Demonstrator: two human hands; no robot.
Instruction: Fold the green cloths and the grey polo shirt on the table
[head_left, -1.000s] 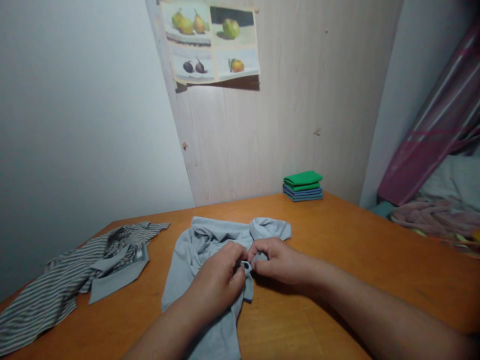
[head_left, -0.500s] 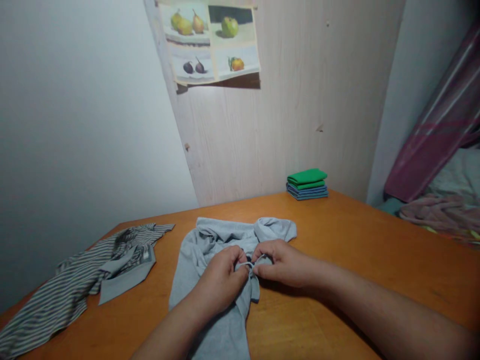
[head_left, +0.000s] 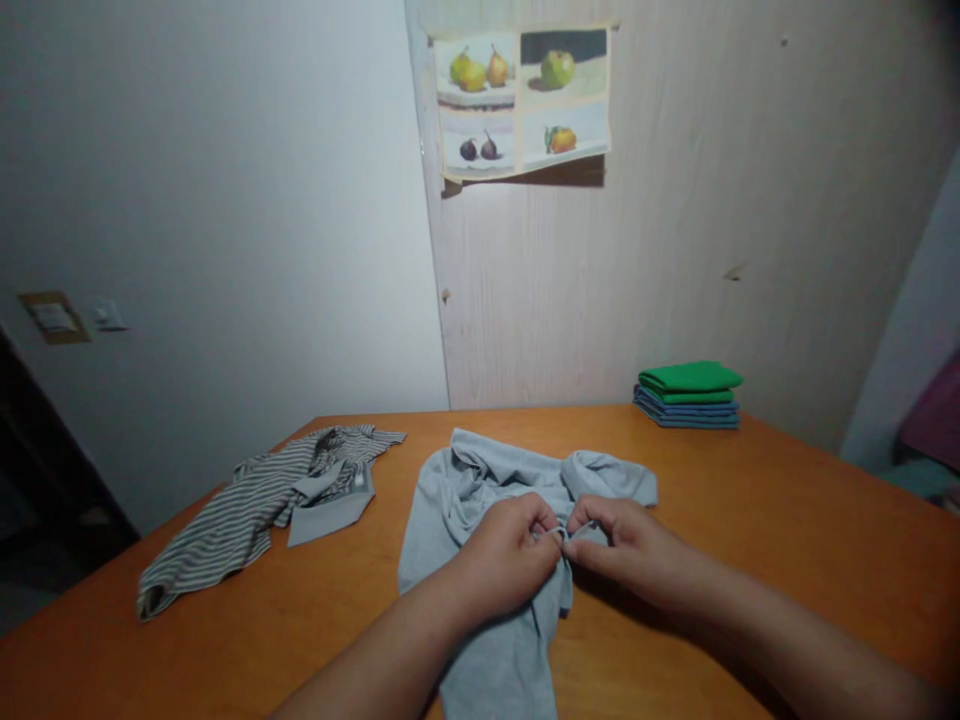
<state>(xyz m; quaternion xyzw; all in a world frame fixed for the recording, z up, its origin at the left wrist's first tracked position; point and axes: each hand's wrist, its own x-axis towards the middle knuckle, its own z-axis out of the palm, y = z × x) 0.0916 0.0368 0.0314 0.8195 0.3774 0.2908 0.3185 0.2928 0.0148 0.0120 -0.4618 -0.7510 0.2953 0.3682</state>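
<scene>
A crumpled light grey garment [head_left: 487, 650] lies on the orange-brown table in front of me, one part of it reaching toward the near edge. My left hand [head_left: 517, 550] rests over its middle, thumb and fingers pinched on a thin strip of its fabric. From the other side my right hand [head_left: 622, 545] pinches the same strip, fingertips close to those of the left. Whether the strip is an edge or a cord is too small to tell. To the left lies a striped collared shirt [head_left: 232, 530], loosely spread, its grey collar toward me.
Folded green and blue cloths [head_left: 688, 395] stand stacked at the table's [head_left: 772, 560] back right. A fruit picture sheet [head_left: 525, 105] hangs on the wall behind. A light switch [head_left: 109, 315] is on the left wall, and pink fabric [head_left: 934, 415] shows at the far right.
The view has swung left, so everything appears further right. Both hands keep their pinch on the grey garment, with hardly any movement relative to it.
</scene>
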